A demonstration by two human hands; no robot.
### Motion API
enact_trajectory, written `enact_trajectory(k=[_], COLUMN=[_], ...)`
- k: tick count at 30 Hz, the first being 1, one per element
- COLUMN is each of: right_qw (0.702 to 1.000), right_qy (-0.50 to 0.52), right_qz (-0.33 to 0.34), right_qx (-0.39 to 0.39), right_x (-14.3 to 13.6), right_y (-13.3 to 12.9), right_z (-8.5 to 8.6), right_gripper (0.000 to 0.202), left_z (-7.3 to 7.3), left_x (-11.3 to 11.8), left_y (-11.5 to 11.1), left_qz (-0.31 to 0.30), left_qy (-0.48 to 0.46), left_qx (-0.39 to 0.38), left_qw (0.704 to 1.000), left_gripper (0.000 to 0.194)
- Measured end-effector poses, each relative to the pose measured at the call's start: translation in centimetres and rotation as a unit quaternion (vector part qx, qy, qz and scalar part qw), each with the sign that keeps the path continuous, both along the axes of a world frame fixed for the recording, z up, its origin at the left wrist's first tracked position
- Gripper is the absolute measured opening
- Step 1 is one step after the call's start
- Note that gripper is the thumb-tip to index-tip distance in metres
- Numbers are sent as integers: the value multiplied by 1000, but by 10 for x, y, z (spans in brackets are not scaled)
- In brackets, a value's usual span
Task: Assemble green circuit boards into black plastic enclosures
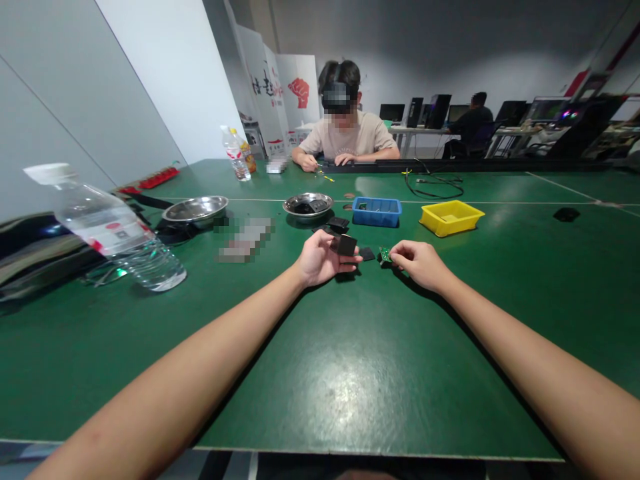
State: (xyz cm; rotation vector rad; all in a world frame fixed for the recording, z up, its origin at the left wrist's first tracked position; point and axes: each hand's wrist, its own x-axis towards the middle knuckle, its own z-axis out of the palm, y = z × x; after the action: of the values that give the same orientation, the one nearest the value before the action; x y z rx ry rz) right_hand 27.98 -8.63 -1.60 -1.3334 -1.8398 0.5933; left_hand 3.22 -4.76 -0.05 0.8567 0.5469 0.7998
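Note:
My left hand point(323, 259) holds a flat black plastic piece point(345, 245) between thumb and fingers, just above the green table point(320, 347). To its right, my right hand point(417, 261) pinches a small green circuit board point(385, 256) by its edge. Between the two hands a small black piece point(367, 254) lies on the table. More black pieces point(339, 223) lie just beyond my left hand, beside a steel bowl point(309, 206) that has black parts in it.
Behind the hands stand a blue divided tray point(377, 212) and a yellow tray point(451, 218). On the left are a steel dish point(195, 209) and a large water bottle point(117, 230). A person point(346, 133) in a headset sits opposite, near black cables point(437, 187).

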Motion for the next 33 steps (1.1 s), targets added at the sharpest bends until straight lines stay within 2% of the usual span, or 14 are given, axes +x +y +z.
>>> enact_trajectory(k=[10,13,17,28,33], right_qw=[1000,1000,999,1000,998], right_qy=[-26,-26,-31,-2,-4], right_qz=[1,3,7,18,1], right_qx=[7,8,10,11,56], right_x=[0,0,0,0,-2], right_y=[-1,-1,-1,-1,-6], right_z=[3,3,3,0,2], right_gripper=[20,20,20,15,15], left_z=[5,6,5,9,11], left_x=[-3,-5,-4,4,5], left_y=[2,4,3,-5,-6], left_qz=[-42,-90,-142,-101,-101], left_qy=[6,21,60,148,151], left_qx=[-50,-64,-31,-10,-25], left_qw=[998,994,988,984,983], left_gripper=[34,31,37,69,72])
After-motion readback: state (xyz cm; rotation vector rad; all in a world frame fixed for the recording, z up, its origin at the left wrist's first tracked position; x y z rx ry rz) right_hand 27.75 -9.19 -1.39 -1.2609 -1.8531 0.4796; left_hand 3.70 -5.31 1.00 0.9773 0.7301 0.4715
